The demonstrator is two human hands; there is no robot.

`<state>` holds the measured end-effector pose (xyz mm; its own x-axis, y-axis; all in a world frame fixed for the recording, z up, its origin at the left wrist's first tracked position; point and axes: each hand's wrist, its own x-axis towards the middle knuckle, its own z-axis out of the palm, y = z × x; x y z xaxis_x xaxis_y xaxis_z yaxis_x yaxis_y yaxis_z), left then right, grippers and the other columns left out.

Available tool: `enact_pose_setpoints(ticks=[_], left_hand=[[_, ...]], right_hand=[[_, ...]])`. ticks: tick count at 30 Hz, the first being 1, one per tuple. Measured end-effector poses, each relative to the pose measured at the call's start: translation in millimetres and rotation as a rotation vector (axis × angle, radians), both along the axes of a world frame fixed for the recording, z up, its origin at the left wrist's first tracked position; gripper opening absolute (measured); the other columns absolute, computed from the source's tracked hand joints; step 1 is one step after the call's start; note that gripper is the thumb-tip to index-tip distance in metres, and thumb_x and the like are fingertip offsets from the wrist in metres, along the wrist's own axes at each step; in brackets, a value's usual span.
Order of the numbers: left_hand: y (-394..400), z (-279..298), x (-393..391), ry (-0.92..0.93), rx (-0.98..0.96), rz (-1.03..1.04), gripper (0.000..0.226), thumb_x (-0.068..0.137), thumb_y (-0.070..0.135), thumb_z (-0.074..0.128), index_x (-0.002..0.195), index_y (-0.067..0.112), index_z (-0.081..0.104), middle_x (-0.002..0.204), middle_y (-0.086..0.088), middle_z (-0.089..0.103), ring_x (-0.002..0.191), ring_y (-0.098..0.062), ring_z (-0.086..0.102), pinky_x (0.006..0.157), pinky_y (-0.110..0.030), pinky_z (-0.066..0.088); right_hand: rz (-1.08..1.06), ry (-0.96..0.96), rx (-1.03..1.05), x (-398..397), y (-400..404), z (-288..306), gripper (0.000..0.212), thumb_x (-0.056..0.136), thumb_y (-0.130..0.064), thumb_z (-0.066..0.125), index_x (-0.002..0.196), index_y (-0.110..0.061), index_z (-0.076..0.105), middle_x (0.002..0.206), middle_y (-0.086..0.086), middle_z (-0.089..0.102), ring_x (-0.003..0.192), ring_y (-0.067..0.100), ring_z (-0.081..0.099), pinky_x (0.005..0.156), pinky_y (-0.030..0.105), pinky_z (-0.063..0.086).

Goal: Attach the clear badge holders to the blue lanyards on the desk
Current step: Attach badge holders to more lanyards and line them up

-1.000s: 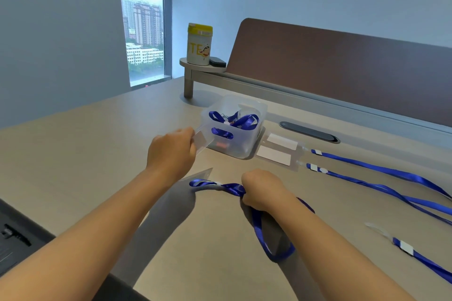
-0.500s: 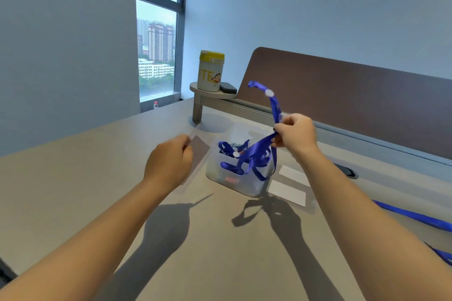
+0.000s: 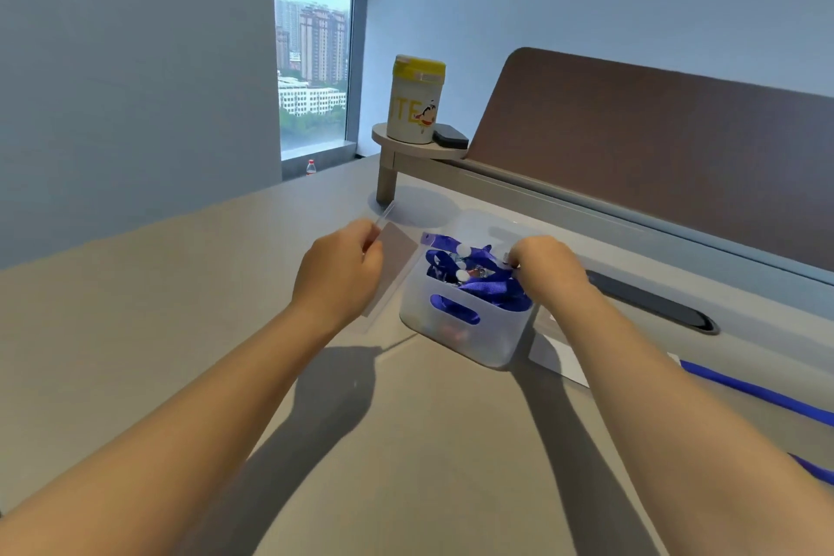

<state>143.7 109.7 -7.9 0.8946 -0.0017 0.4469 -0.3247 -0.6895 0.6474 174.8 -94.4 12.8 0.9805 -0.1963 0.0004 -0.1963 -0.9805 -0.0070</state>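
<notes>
My left hand [image 3: 340, 273] pinches a clear badge holder [image 3: 395, 257] with a card inside, held above the desk just left of a translucent plastic bin [image 3: 469, 332]. The bin holds several bunched blue lanyards [image 3: 478, 278] with white and metal clips. My right hand [image 3: 548, 269] is at the bin's right rim, fingers closed on a lanyard's clip end among the pile. Another badge holder [image 3: 559, 357] lies flat on the desk right of the bin, partly hidden by my right forearm. More blue lanyard straps [image 3: 758, 393] lie at the right edge.
A raised shelf [image 3: 419, 149] at the back carries a yellow-lidded white canister [image 3: 415, 104] and a small dark object [image 3: 450, 139]. A brown divider panel [image 3: 654, 149] runs behind. A dark cable slot [image 3: 650, 300] is set in the desk [image 3: 180, 330].
My right hand, which lifted a lanyard off the desk and held it up, has come down to the bin with the lanyard now in the pile. The left hand keeps the badge holder.
</notes>
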Motion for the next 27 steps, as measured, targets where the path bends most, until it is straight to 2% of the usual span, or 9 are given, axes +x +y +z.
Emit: enact_pose_setpoints(ticks=[2,4,6,8,11,16,19,23,27], left_hand=[[-2,0,-2,0.005,0.021,-0.006,0.024,0.095,0.017,0.038,0.103,0.006,0.058,0.108,-0.012,0.063,0.080,-0.016,0.048,0.052,-0.011,0.035],[-6,0,-6,-0.006,0.051,-0.012,0.024,0.095,0.017,0.039,0.104,0.007,0.058,0.109,-0.012,0.064,0.079,-0.015,0.048,0.052,-0.010,0.035],[-12,3,-13,-0.024,0.079,-0.029,0.024,0.095,0.017,0.039,0.106,0.007,0.058,0.111,-0.013,0.064,0.079,-0.015,0.048,0.054,-0.011,0.036],[-22,7,-23,-0.049,0.106,-0.062,0.025,0.094,0.017,0.040,0.110,0.008,0.058,0.114,-0.014,0.064,0.081,-0.021,0.054,0.058,-0.018,0.043],[-45,12,-43,-0.083,0.130,-0.140,0.027,0.093,0.018,0.044,0.115,0.010,0.057,0.116,-0.013,0.065,0.095,-0.029,0.062,0.077,-0.030,0.051],[-93,5,-85,-0.182,0.174,-0.341,0.024,0.092,0.017,0.046,0.107,0.006,0.060,0.109,-0.014,0.065,0.082,-0.020,0.053,0.077,-0.029,0.048],[-126,-8,-122,-0.206,0.236,-0.480,0.026,0.094,0.015,0.043,0.111,0.006,0.060,0.111,-0.013,0.065,0.094,-0.025,0.060,0.080,-0.031,0.049],[-159,-23,-157,-0.227,0.320,-0.615,0.033,0.096,0.016,0.037,0.123,0.012,0.054,0.124,-0.008,0.061,0.109,-0.023,0.057,0.090,-0.031,0.046],[-185,-36,-176,-0.239,0.375,-0.658,0.035,0.096,0.014,0.036,0.125,0.016,0.053,0.124,-0.007,0.060,0.110,-0.026,0.056,0.086,-0.035,0.046]], right_hand=[[0.002,0.105,0.050,-7,3,8,0.036,0.090,-0.006,0.044,0.125,-0.008,0.055,0.123,0.016,0.059,0.097,0.026,0.057,0.097,0.033,0.045],[0.066,0.130,0.034,-18,3,10,0.040,0.091,-0.003,0.043,0.130,-0.009,0.050,0.127,0.015,0.057,0.110,0.028,0.056,0.099,0.032,0.045],[0.139,0.033,-0.015,-34,-1,9,0.043,0.091,-0.001,0.045,0.132,-0.013,0.050,0.127,0.015,0.056,0.113,0.029,0.054,0.094,0.032,0.046],[0.140,-0.088,0.057,-52,-12,7,0.042,0.092,-0.004,0.046,0.131,-0.016,0.050,0.130,0.013,0.053,0.114,0.030,0.052,0.094,0.034,0.045],[0.069,-0.147,0.159,-90,-38,9,0.036,0.093,-0.014,0.045,0.129,-0.014,0.052,0.133,0.012,0.054,0.117,0.028,0.053,0.097,0.037,0.043],[-0.058,-0.096,0.206,-170,-81,-2,0.033,0.094,-0.019,0.045,0.123,-0.010,0.056,0.128,0.010,0.060,0.112,0.027,0.056,0.093,0.036,0.044],[-0.179,-0.060,0.217,-221,-107,-19,0.033,0.093,-0.018,0.046,0.122,-0.009,0.058,0.126,0.011,0.061,0.110,0.026,0.057,0.094,0.037,0.045],[-0.311,-0.027,0.271,-277,-133,-39,0.036,0.092,-0.018,0.048,0.126,-0.010,0.054,0.129,0.010,0.058,0.115,0.023,0.055,0.097,0.033,0.043],[-0.398,0.020,0.202,-312,-153,-63,0.035,0.089,-0.023,0.051,0.121,-0.010,0.058,0.123,0.011,0.060,0.114,0.027,0.055,0.093,0.034,0.043]])
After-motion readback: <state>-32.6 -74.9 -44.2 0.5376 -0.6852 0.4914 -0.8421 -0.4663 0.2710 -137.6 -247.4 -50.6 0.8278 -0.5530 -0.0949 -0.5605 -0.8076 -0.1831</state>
